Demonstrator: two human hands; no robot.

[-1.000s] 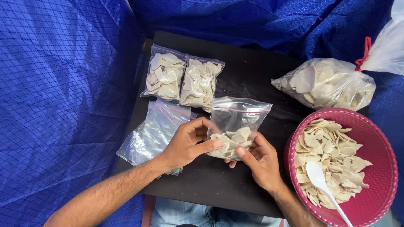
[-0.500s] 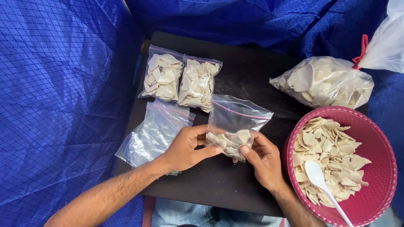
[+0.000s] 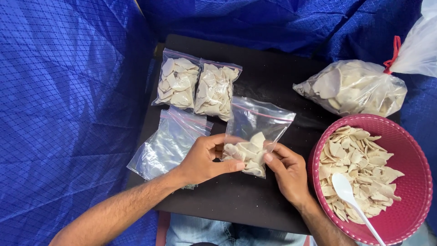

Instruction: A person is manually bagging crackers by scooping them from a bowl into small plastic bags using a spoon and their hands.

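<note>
both hands, left hand (image 3: 205,159) and right hand (image 3: 287,171), pinch the half-filled zip bag (image 3: 255,132) with closed fingers, steadying it upright on the worktop (image 3: 268,73)

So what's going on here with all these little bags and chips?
A person is holding a small clear zip bag, partly filled with pale chips, between the left hand and right hand over a black table. Two filled bags lie side by side at the back, with a stack of empty bags nearer. To the right, a pink bowl holds more chips and a white spoon, and behind it lies a large bag of chips.
</note>
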